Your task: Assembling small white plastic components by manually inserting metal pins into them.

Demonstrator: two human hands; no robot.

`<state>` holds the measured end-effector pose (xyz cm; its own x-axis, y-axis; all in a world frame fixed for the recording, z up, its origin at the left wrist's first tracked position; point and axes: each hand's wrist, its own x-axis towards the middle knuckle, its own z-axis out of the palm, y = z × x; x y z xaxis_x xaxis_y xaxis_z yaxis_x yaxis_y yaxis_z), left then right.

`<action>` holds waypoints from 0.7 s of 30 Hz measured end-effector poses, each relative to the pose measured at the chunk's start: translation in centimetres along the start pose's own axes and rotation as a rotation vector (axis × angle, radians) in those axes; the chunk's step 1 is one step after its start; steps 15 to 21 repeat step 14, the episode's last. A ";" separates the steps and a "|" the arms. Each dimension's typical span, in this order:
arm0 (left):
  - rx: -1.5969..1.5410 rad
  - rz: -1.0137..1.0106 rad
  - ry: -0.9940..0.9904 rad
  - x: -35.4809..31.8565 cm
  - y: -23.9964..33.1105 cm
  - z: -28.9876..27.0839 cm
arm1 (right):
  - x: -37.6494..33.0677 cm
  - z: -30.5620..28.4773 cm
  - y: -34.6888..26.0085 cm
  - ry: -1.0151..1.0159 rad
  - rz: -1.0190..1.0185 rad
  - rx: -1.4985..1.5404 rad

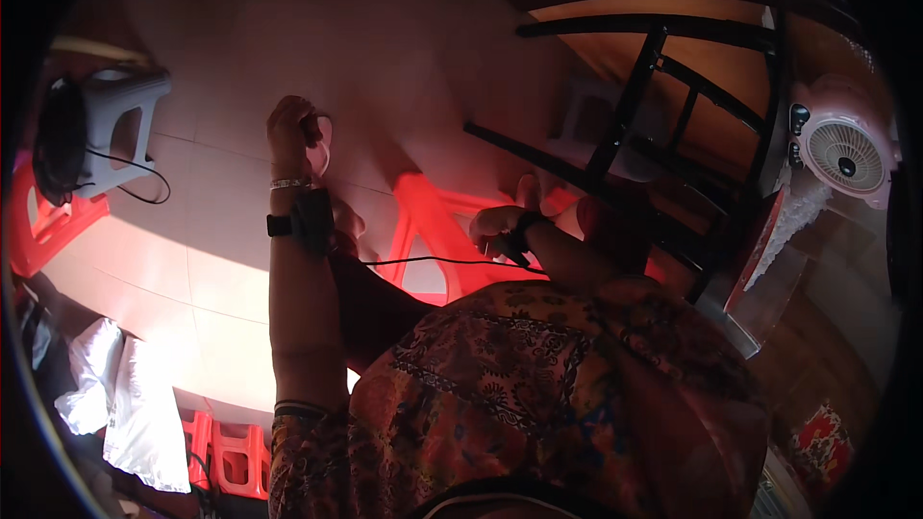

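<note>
Left hand, upper left of centre, closed on a small pale object; right hand, centre frame, pinches a black cable.

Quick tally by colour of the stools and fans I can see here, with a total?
Red stools: 3
Grey stool: 1
Pink fan: 1
Black fan: 1
Total: 6
</note>
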<state>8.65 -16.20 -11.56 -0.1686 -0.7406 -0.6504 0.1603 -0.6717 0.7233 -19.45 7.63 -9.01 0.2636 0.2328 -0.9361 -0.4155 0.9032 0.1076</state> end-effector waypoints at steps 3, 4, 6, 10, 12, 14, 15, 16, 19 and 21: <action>0.039 0.019 -0.019 0.5 0.5 0.7 | 3.7 -2.5 0.3 0.082 -0.131 -0.148; 0.029 0.011 -0.014 0.0 0.5 0.8 | 3.6 -2.1 0.7 0.078 -0.137 -0.148; 0.031 0.034 -0.004 -0.8 0.7 1.0 | 2.4 -1.8 0.1 0.282 -0.218 -0.192; -0.088 0.209 -0.050 -4.2 2.8 2.8 | 2.0 -1.3 -0.1 0.439 -0.447 -0.177; -0.162 0.298 -0.128 -7.0 4.5 6.5 | 4.2 -3.6 1.4 0.507 -0.715 -0.787; -0.105 0.394 -0.206 -10.6 5.7 7.8 | 3.3 -1.8 0.8 0.667 -1.028 -1.398; -0.105 0.394 -0.206 -10.6 5.7 7.8 | 3.3 -1.8 0.8 0.667 -1.028 -1.398; -0.105 0.394 -0.206 -10.6 5.7 7.8 | 3.3 -1.8 0.8 0.667 -1.028 -1.398; -0.105 0.394 -0.206 -10.6 5.7 7.8 | 3.3 -1.8 0.8 0.667 -1.028 -1.398; -0.105 0.394 -0.206 -10.6 5.7 7.8 | 3.3 -1.8 0.8 0.667 -1.028 -1.398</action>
